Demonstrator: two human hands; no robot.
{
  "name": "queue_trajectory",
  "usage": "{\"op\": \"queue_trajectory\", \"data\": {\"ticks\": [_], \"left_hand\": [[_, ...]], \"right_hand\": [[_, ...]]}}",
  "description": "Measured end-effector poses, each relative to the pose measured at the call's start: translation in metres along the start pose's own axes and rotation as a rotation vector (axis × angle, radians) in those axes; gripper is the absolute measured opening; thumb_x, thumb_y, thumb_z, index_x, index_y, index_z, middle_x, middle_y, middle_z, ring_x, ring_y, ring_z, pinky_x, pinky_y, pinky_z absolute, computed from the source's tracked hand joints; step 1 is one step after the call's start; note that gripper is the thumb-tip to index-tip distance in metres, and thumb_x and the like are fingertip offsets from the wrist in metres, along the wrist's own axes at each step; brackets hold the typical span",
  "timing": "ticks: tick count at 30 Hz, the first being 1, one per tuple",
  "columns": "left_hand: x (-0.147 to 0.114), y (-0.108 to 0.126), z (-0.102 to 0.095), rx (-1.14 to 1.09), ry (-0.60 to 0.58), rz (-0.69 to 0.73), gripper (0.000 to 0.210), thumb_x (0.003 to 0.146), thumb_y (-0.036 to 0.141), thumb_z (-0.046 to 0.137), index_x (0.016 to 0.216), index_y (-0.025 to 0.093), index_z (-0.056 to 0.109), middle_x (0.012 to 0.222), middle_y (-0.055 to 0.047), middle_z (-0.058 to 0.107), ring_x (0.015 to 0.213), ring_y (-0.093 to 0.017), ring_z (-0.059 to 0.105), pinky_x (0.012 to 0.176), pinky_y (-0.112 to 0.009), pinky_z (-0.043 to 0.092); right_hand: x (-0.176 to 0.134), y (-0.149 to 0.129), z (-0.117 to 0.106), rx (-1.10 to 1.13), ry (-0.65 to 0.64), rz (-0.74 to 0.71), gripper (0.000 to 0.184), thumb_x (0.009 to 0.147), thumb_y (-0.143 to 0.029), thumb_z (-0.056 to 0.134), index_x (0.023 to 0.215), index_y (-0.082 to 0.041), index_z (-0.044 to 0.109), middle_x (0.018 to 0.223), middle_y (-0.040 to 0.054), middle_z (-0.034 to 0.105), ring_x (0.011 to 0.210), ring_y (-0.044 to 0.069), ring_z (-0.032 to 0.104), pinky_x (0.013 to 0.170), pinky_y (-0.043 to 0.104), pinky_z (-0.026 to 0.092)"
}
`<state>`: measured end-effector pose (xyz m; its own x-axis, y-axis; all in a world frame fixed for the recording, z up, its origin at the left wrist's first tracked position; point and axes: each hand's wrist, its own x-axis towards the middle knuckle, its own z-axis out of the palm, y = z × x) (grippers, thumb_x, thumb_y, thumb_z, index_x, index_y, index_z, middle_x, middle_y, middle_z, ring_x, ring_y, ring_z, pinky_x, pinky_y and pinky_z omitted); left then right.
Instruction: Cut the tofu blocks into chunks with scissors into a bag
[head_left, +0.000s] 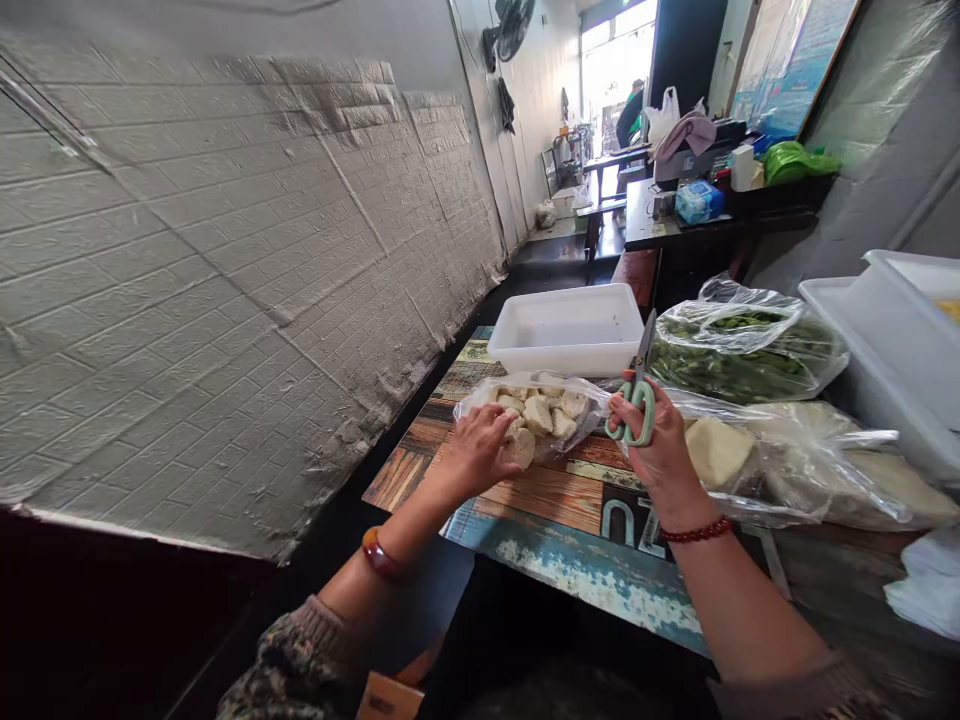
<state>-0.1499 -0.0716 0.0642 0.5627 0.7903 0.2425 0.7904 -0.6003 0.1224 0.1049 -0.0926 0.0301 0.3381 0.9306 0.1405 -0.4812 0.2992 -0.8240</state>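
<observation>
My left hand (480, 448) has its fingers curled round a pale, off-white chunk of food (519, 447) at the near side of a clear plastic bag (592, 400). Several similar chunks (538, 415) lie in the opened bag; their exact kind is hard to make out. In my right hand (664, 460) is a pair of scissors (636, 412) with light green handles, blades pointing up and seemingly closed together. The right hand is just right of the chunk bag. Beside it rests another clear bag (795, 450) with larger pale slabs.
A white plastic tub (566, 332) stands behind the chunks on the wood-patterned table (540, 505). At the right are a bag of leafy greens (739, 345) and stacked white tubs (870, 350). A brick-patterned wall (247, 290) runs along the left. Far back, a person (631, 115) is near the doorway.
</observation>
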Motion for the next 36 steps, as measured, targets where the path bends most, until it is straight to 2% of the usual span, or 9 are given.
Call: {"op": "queue_trajectory", "data": {"ticks": [2, 4, 11, 14, 18, 24, 30, 32, 36], "left_hand": [[-0.001, 0.001, 0.007, 0.054, -0.035, -0.012, 0.074, 0.058, 0.030, 0.087, 0.125, 0.026, 0.055, 0.129, -0.012, 0.055, 0.115, -0.034, 0.051, 0.096, -0.048, 0.044], [0.004, -0.002, 0.010, 0.072, -0.042, -0.025, 0.067, 0.061, 0.028, 0.085, 0.123, 0.025, 0.057, 0.125, -0.012, 0.056, 0.113, -0.033, 0.053, 0.096, -0.048, 0.043], [0.020, -0.024, 0.013, 0.134, 0.186, -0.204, 0.058, 0.077, 0.035, 0.074, 0.128, 0.021, 0.051, 0.120, -0.013, 0.058, 0.114, -0.032, 0.052, 0.097, -0.044, 0.041], [0.017, -0.033, 0.021, 0.059, 0.156, -0.258, 0.059, 0.074, 0.029, 0.074, 0.128, 0.020, 0.051, 0.118, -0.012, 0.059, 0.112, -0.031, 0.053, 0.095, -0.043, 0.042], [0.009, -0.035, 0.024, -0.074, 0.134, -0.202, 0.062, 0.073, 0.029, 0.074, 0.130, 0.020, 0.049, 0.122, -0.012, 0.057, 0.115, -0.030, 0.052, 0.098, -0.042, 0.042], [0.010, -0.021, 0.023, 0.004, 0.105, -0.195, 0.081, 0.065, 0.038, 0.081, 0.136, 0.023, 0.045, 0.136, -0.014, 0.050, 0.125, -0.035, 0.045, 0.103, -0.048, 0.036], [0.020, -0.023, 0.031, 0.106, 0.308, -0.346, 0.065, 0.076, 0.035, 0.071, 0.134, 0.019, 0.047, 0.133, -0.018, 0.051, 0.124, -0.037, 0.045, 0.103, -0.050, 0.036], [0.016, -0.020, 0.033, 0.091, 0.320, -0.316, 0.063, 0.076, 0.035, 0.070, 0.132, 0.018, 0.048, 0.132, -0.018, 0.052, 0.124, -0.037, 0.046, 0.103, -0.050, 0.037], [-0.004, 0.001, 0.036, 0.031, 0.339, -0.128, 0.052, 0.084, 0.030, 0.064, 0.132, 0.017, 0.048, 0.132, -0.017, 0.052, 0.126, -0.032, 0.046, 0.105, -0.048, 0.038]], "right_hand": [[0.000, 0.000, 0.000, 0.010, 0.006, -0.011, 0.042, 0.068, -0.033, 0.079, 0.104, -0.024, 0.061, 0.073, -0.0065, 0.051, 0.054, 0.008, 0.047, 0.048, 0.021, 0.043], [-0.001, 0.000, 0.000, -0.003, -0.001, -0.017, 0.041, 0.068, -0.033, 0.079, 0.104, -0.023, 0.061, 0.072, -0.0065, 0.052, 0.053, 0.008, 0.047, 0.048, 0.022, 0.043], [-0.001, 0.003, -0.001, -0.013, -0.032, -0.011, 0.043, 0.069, -0.033, 0.078, 0.107, -0.024, 0.060, 0.070, -0.0070, 0.053, 0.052, 0.009, 0.046, 0.047, 0.022, 0.041], [-0.001, 0.005, 0.000, 0.005, -0.026, -0.004, 0.041, 0.068, -0.031, 0.079, 0.104, -0.024, 0.062, 0.071, -0.0065, 0.055, 0.052, 0.008, 0.046, 0.048, 0.022, 0.042], [-0.002, 0.005, 0.000, 0.030, -0.032, 0.012, 0.041, 0.067, -0.029, 0.080, 0.104, -0.023, 0.063, 0.072, -0.0059, 0.056, 0.052, 0.008, 0.047, 0.047, 0.021, 0.042], [-0.004, 0.000, 0.000, 0.008, -0.062, 0.030, 0.041, 0.070, -0.031, 0.077, 0.108, -0.025, 0.061, 0.072, -0.0068, 0.056, 0.053, 0.008, 0.048, 0.048, 0.021, 0.041], [-0.003, -0.002, 0.004, 0.026, -0.055, 0.023, 0.045, 0.069, -0.034, 0.078, 0.109, -0.024, 0.059, 0.075, -0.0060, 0.058, 0.053, 0.008, 0.048, 0.049, 0.022, 0.042], [-0.002, 0.000, 0.004, 0.008, -0.028, 0.010, 0.047, 0.068, -0.033, 0.079, 0.109, -0.023, 0.059, 0.075, -0.0053, 0.058, 0.054, 0.009, 0.048, 0.049, 0.022, 0.042], [0.001, 0.006, 0.001, -0.024, 0.040, -0.018, 0.049, 0.066, -0.031, 0.080, 0.109, -0.022, 0.058, 0.074, -0.0052, 0.060, 0.055, 0.009, 0.048, 0.048, 0.022, 0.040]]}}
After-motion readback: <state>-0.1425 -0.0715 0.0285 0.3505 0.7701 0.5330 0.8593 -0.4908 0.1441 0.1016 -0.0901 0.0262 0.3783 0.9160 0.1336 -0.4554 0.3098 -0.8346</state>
